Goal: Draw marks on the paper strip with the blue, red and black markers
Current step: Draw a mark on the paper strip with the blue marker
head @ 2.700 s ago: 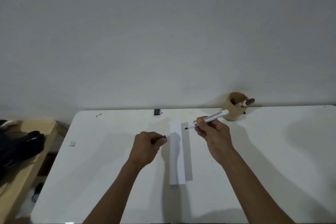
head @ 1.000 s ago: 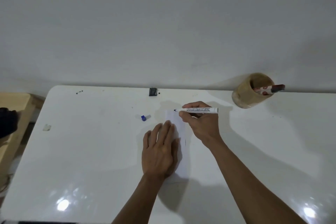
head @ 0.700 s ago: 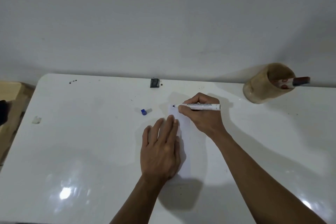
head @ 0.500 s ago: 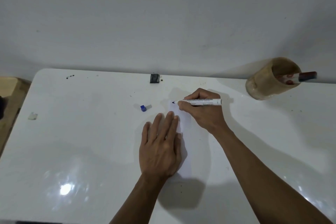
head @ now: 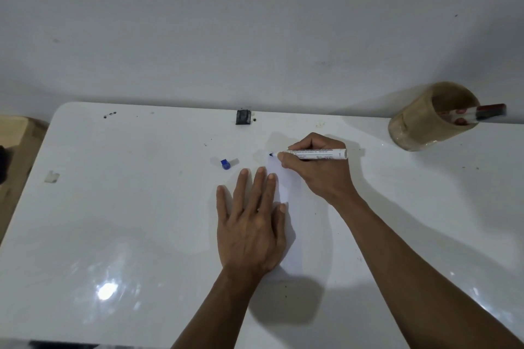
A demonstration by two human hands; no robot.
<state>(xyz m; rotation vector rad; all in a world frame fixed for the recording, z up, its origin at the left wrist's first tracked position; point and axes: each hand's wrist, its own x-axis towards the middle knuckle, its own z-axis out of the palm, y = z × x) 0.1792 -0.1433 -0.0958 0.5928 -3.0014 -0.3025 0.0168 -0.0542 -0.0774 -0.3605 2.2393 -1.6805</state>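
Note:
A white paper strip (head: 290, 224) lies lengthwise on the white table (head: 127, 221). My left hand (head: 251, 224) rests flat on its left side, fingers straight. My right hand (head: 314, 170) grips the uncapped blue marker (head: 317, 154), which lies nearly level with its tip at the strip's far left corner. The blue cap (head: 225, 164) lies on the table left of the strip. A tan holder (head: 425, 119) at the back right leans over with a dark-capped marker (head: 479, 113) sticking out; its other contents are hard to tell.
A small black object (head: 243, 117) sits at the table's back edge by the grey wall. A scrap of tape (head: 52, 177) is stuck near the left edge. A wooden surface (head: 17, 133) stands left of the table.
My left hand let go of the blue cap and now rests flat on the strip. My right hand lowered the marker tip to the strip's far end. The camera tilted down.

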